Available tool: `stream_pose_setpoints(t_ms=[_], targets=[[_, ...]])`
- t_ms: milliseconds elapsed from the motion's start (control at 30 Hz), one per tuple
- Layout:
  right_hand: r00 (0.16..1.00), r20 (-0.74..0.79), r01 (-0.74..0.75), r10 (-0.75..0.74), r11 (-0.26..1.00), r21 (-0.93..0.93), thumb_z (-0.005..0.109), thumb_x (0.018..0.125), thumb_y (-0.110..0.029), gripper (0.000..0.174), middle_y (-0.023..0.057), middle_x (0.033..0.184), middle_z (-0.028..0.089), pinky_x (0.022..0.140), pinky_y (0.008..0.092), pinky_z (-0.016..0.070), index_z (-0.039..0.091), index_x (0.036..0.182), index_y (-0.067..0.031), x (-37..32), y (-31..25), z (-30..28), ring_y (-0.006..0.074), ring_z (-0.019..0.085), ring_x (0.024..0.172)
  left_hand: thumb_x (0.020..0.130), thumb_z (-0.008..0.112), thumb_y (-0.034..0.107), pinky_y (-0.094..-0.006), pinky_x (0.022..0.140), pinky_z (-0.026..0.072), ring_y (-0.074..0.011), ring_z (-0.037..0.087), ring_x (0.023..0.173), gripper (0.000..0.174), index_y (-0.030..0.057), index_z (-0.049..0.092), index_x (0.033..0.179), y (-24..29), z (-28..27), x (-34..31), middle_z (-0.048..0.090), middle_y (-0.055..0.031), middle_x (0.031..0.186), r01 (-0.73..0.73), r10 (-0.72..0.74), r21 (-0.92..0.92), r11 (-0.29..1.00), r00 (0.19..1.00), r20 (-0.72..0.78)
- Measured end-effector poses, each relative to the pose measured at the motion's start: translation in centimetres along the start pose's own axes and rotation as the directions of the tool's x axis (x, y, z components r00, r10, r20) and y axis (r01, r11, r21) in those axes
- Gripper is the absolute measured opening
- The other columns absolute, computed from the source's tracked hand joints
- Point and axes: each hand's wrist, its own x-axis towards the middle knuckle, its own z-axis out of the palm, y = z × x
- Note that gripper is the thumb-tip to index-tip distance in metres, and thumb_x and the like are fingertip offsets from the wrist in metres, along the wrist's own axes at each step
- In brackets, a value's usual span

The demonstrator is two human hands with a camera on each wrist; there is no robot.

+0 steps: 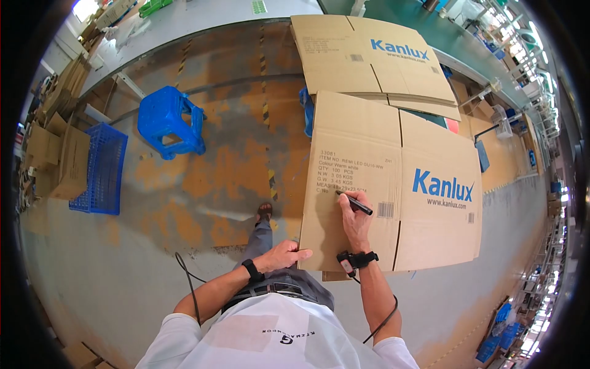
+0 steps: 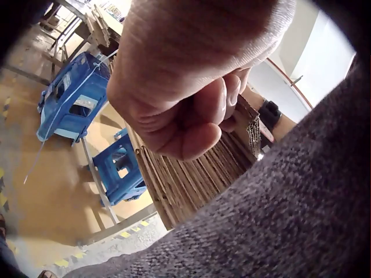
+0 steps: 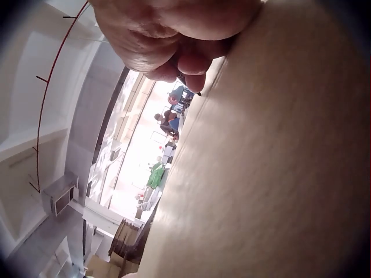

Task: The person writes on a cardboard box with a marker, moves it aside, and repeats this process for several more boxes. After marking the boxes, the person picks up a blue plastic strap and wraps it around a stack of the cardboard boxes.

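A flattened cardboard box with printed text and a blue logo lies on top of a stack, its cardboard edges showing in the left wrist view. The right hand grips a black marker, whose tip is at the printed lines near "C/No". In the right wrist view the right hand is over the cardboard, with the dark tip just below its fingers. At the box's lower left corner, the left hand pinches the edge; its curled fingers are close above the stacked edges.
Behind is another stack of flat boxes with the same logo. A blue stool stands on the floor to the left, beyond it a blue crate and brown cartons. A long table runs along the back.
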Motion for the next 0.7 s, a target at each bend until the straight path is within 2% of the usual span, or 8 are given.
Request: stream_pose_setpoints(t_ms=[200,400,500,533,600,633,667,700], targets=[[1.000,-0.005,0.023,-0.023,1.000,0.001,0.068,0.091,-0.015,0.015,-0.0036,0.070,0.056,0.056,0.0217,0.0400,0.065,0.086,-0.0004,0.0,0.6,-0.2,0.0034,0.047,0.063,0.094,0.066,0.039,-0.0242,0.046,0.0248,-0.0025,0.033,0.053,0.037,0.0087,0.062,0.074,0.0,0.0,0.0,0.040,0.0100,0.061,0.022,-0.022,-0.001,1.000,1.000,-0.016],[0.993,-0.038,-0.103,0.114,0.968,0.227,0.062,0.095,-0.012,0.013,0.0016,0.075,0.064,0.052,0.0213,0.0416,0.064,0.101,-0.0011,-1.4,-2.5,-2.3,0.0049,0.051,0.057,0.096,0.063,0.038,-0.0235,0.046,0.0273,-0.0042,0.037,0.052,0.033,0.0081,0.064,0.080,-0.1,-0.3,0.1,0.045,0.0074,0.063,0.044,-0.044,0.004,0.999,0.999,0.016],[0.991,-0.015,-0.128,0.131,0.983,0.129,0.055,0.101,-0.020,0.020,0.0080,0.087,0.070,0.052,0.0209,0.0429,0.061,0.112,-0.0048,-3.4,-3.6,-6.2,0.0070,0.058,0.061,0.097,0.061,0.032,-0.0222,0.047,0.0278,-0.0039,0.038,0.052,0.026,0.0091,0.064,0.084,1.7,0.7,-0.7,0.049,0.0071,0.066,-0.010,0.014,-0.076,0.997,0.999,0.052],[0.993,-0.031,-0.110,0.115,0.985,0.135,0.056,0.100,-0.014,0.019,0.0040,0.085,0.070,0.059,0.0227,0.0488,0.062,0.113,-0.0023,-4.3,-3.9,-7.8,0.0085,0.063,0.066,0.094,0.064,0.036,-0.0249,0.046,0.0297,-0.0056,0.040,0.050,0.032,0.0097,0.062,0.076,1.8,0.3,-0.9,0.048,0.0059,0.059,0.003,-0.002,-0.024,1.000,0.999,0.038],[0.987,0.099,0.138,-0.123,0.979,-0.153,0.066,0.093,-0.018,0.025,0.0080,0.088,0.071,0.075,0.0301,0.0539,0.062,0.114,-0.0040,-5.6,-5.8,-12.4,0.0146,0.067,0.081,0.094,0.063,0.026,-0.0240,0.047,0.0317,-0.0054,0.046,0.057,0.027,0.0009,0.066,0.105,6.2,1.0,-3.2,0.057,0.0050,0.075,0.004,0.004,-0.147,0.989,0.998,0.055],[0.985,0.164,0.095,-0.054,0.962,-0.255,0.073,0.088,-0.025,0.036,0.0122,0.104,0.069,0.090,0.0397,0.0514,0.060,0.117,-0.0066,-6.7,-8.2,-14.4,0.0233,0.065,0.102,0.093,0.063,0.020,-0.0233,0.054,0.0432,-0.0077,0.057,0.066,0.031,-0.0024,0.064,0.114,7.3,2.3,-3.6,0.064,0.0011,0.085,-0.019,-0.004,-0.327,0.945,0.998,-0.069],[0.966,0.223,0.202,-0.133,0.925,-0.323,0.074,0.087,-0.027,0.040,0.0121,0.111,0.067,0.096,0.0423,0.0476,0.059,0.119,-0.0077,-7.6,-9.1,-16.4,0.0261,0.061,0.110,0.091,0.062,0.017,-0.0271,0.070,0.0537,-0.0133,0.066,0.082,0.031,-0.0036,0.064,0.114,8.6,1.2,-4.7,0.069,-0.0056,0.098,-0.014,0.015,-0.328,0.944,1.000,0.003],[0.937,0.288,0.302,-0.197,0.871,-0.386,0.075,0.086,-0.029,0.044,0.0120,0.119,0.064,0.101,0.0450,0.0438,0.057,0.121,-0.0088,-8.1,-8.8,-17.9,0.0289,0.057,0.118,0.087,0.062,0.012,-0.0313,0.079,0.0542,-0.0185,0.067,0.090,0.030,-0.0048,0.064,0.111,7.3,-1.4,-3.8,0.069,-0.0101,0.107,-0.073,0.071,-0.318,0.945,0.997,-0.017]])
